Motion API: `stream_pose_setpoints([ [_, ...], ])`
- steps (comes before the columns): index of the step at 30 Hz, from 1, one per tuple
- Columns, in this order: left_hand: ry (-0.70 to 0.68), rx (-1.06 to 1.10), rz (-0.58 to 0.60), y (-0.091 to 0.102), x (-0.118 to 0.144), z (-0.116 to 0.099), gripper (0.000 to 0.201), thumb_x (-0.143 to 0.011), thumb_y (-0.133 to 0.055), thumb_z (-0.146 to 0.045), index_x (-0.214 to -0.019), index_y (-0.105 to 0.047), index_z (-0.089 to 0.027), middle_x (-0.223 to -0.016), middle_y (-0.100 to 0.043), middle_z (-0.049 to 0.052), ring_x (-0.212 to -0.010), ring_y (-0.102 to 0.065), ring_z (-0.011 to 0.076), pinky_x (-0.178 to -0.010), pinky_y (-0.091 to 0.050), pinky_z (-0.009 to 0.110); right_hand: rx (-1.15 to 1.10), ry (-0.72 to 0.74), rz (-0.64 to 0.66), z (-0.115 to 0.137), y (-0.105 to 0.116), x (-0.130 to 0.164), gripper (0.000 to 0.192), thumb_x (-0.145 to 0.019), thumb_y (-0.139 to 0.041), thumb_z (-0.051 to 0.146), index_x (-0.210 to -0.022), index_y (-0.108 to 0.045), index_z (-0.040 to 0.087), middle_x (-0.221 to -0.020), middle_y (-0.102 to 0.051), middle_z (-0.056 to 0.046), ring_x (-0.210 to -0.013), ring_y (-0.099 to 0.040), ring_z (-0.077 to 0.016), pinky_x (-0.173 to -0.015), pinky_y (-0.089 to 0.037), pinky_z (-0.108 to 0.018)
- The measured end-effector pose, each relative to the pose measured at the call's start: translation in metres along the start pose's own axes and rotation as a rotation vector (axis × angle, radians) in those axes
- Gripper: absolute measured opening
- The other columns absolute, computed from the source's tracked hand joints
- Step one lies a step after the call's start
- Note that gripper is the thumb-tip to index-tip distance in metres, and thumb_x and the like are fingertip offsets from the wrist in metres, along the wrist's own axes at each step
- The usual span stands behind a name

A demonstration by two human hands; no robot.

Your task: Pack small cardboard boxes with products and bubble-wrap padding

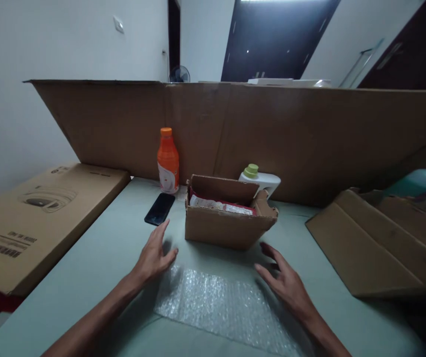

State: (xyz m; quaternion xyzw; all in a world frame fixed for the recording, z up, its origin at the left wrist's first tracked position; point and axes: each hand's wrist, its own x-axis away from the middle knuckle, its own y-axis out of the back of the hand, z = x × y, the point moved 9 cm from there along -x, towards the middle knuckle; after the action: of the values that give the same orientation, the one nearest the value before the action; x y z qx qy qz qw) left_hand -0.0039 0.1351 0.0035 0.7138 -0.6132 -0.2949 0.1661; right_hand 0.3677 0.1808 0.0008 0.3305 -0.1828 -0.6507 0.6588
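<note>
A small open cardboard box [223, 225] stands in the middle of the pale green table [86, 267], with a red-and-white packet [220, 204] inside it. In front of the box lies a sheet of clear bubble wrap [216, 305], flat on the table. My left hand [155, 255] rests with fingers spread at the sheet's left far corner, just left of the box. My right hand [285, 280] hovers or rests with fingers apart at the sheet's right edge, close to the box's front right corner. Neither hand holds anything.
A black phone [159, 208] lies left of the box. An orange bottle [168, 161] and a white bottle with a green cap [259, 178] stand behind it. A tall cardboard wall [309, 134] closes the back. A flat printed carton [37, 213] lies left, folded cardboard [380, 243] right.
</note>
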Motion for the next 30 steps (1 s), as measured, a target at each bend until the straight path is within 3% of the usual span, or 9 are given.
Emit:
stream_pose_setpoints([
  [4, -0.003, 0.170, 0.030, -0.047, -0.038, -0.020, 0.093, -0.073, -0.062, -0.026, -0.156, -0.021, -0.012, -0.159, -0.036, 0.020, -0.146, -0.036, 0.0335, -0.120, -0.031, 0.052, -0.175, -0.129, 0.049, 0.011, -0.027, -0.043, 0.061, -0.070, -0.066, 0.057, -0.115, -0.061, 0.016, -0.109, -0.075, -0.015, -0.087, -0.073, -0.0296, -0.075, -0.057, -0.038],
  [8, -0.051, 0.192, 0.075, -0.075, -0.019, -0.033, 0.099, -0.072, -0.064, -0.024, -0.157, -0.017, -0.009, -0.160, -0.034, 0.021, -0.149, -0.031, 0.0342, -0.123, -0.027, 0.050, -0.146, -0.270, 0.046, -0.011, -0.020, -0.041, 0.053, -0.065, -0.069, 0.060, -0.098, -0.064, 0.018, -0.090, -0.078, -0.013, -0.082, -0.074, -0.0330, -0.066, -0.056, -0.036],
  [11, -0.084, 0.203, 0.178, -0.079, 0.006, -0.035, 0.099, -0.072, -0.064, -0.021, -0.159, -0.016, -0.013, -0.162, -0.031, 0.018, -0.149, -0.032, 0.0341, -0.122, -0.031, 0.048, -0.154, -0.352, 0.042, -0.035, -0.008, -0.023, 0.056, -0.065, -0.069, 0.060, -0.103, -0.066, 0.020, -0.091, -0.079, -0.011, -0.088, -0.074, -0.0345, -0.068, -0.058, -0.036],
  [14, -0.153, 0.133, 0.216, -0.062, 0.003, -0.035, 0.094, -0.071, -0.059, -0.011, -0.157, -0.023, -0.019, -0.156, -0.043, 0.013, -0.138, -0.049, 0.0272, -0.114, -0.044, 0.039, -0.183, -0.414, -0.017, -0.050, -0.002, -0.009, 0.058, -0.062, -0.072, 0.060, -0.105, -0.068, 0.021, -0.095, -0.079, -0.010, -0.093, -0.074, -0.0354, -0.073, -0.059, -0.037],
  [17, -0.125, -0.230, 0.170, -0.036, -0.045, -0.021, 0.074, -0.076, -0.054, -0.004, -0.148, -0.041, -0.018, -0.139, -0.060, 0.010, -0.122, -0.061, 0.0212, -0.105, -0.051, 0.033, -0.161, -0.424, -0.040, -0.049, -0.008, -0.001, 0.057, -0.060, -0.075, 0.056, -0.104, -0.070, 0.021, -0.097, -0.080, -0.008, -0.097, -0.073, -0.0360, -0.078, -0.060, -0.039],
  [20, -0.075, -0.421, 0.153, -0.024, -0.113, -0.006, 0.045, -0.087, -0.053, -0.006, -0.131, -0.059, -0.016, -0.125, -0.065, 0.012, -0.120, -0.059, 0.0263, -0.104, -0.050, 0.044, -0.129, -0.384, -0.129, -0.042, -0.009, 0.005, 0.056, -0.065, -0.073, 0.056, -0.108, -0.069, 0.020, -0.100, -0.079, -0.007, -0.099, -0.072, -0.0346, -0.083, -0.060, -0.039],
  [22, -0.077, -0.488, 0.186, -0.029, -0.153, -0.001, 0.030, -0.094, -0.059, -0.019, -0.124, -0.062, -0.017, -0.125, -0.064, 0.011, -0.117, -0.060, 0.0267, -0.100, -0.052, 0.048, -0.124, -0.374, -0.174, -0.042, -0.007, 0.008, 0.056, -0.067, -0.071, 0.057, -0.108, -0.068, 0.020, -0.102, -0.079, -0.007, -0.100, -0.072, -0.0340, -0.085, -0.059, -0.039],
  [25, -0.074, -0.578, 0.264, -0.048, -0.193, 0.006, 0.036, -0.096, -0.063, -0.036, -0.125, -0.060, -0.017, -0.128, -0.062, 0.010, -0.110, -0.064, 0.0244, -0.093, -0.056, 0.047, -0.115, -0.416, -0.142, -0.051, -0.009, 0.009, 0.058, -0.063, -0.074, 0.058, -0.105, -0.068, 0.019, -0.101, -0.079, -0.009, -0.099, -0.072, -0.0351, -0.083, -0.060, -0.039],
  [30, -0.023, -0.670, 0.331, -0.058, -0.217, 0.016, 0.038, -0.095, -0.064, -0.037, -0.127, -0.059, -0.016, -0.127, -0.062, 0.011, -0.108, -0.064, 0.0242, -0.091, -0.057, 0.045, -0.092, -0.463, -0.106, -0.066, -0.006, 0.007, 0.063, -0.059, -0.076, 0.057, -0.107, -0.069, 0.017, -0.100, -0.079, -0.010, -0.098, -0.072, -0.0362, -0.078, -0.061, -0.039],
])
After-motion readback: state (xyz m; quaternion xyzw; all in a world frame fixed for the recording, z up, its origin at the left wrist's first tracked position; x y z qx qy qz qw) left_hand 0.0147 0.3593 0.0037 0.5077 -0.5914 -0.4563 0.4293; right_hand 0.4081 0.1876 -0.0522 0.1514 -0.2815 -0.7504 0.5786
